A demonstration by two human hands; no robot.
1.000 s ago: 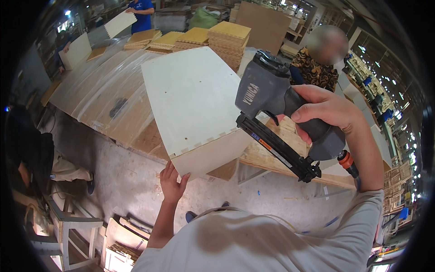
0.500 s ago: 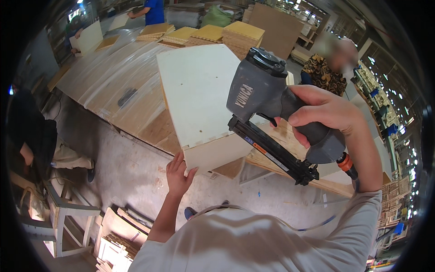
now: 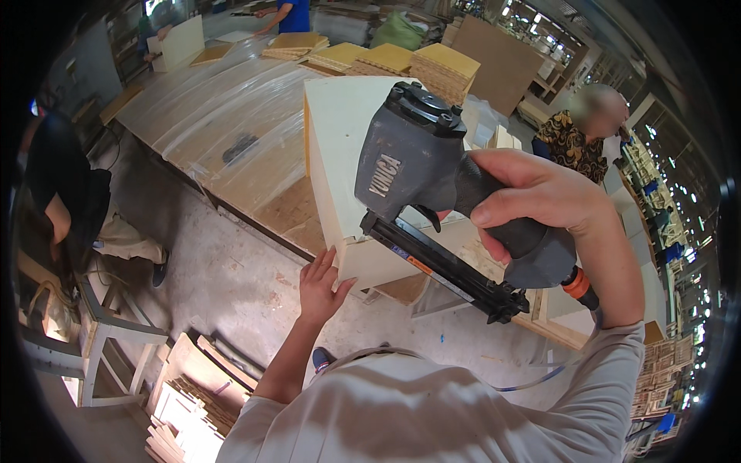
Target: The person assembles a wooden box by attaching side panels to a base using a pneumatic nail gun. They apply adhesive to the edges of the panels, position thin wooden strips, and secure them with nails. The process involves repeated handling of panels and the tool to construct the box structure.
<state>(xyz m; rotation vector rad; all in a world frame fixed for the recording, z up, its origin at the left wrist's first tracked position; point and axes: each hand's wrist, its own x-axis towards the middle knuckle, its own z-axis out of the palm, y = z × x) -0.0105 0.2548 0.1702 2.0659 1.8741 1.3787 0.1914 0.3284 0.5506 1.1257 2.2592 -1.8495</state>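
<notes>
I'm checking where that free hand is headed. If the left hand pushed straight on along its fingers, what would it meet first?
The left hand already touches the near corner of the pale wooden box, so probably that box side.

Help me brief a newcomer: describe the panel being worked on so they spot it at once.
On the long plastic-covered workbench, look to its near end. The cream-white panel overhangs there, the left hand on its corner, the nail gun above it. Unlike the yellow-brown board stacks behind, it is pale.
</notes>
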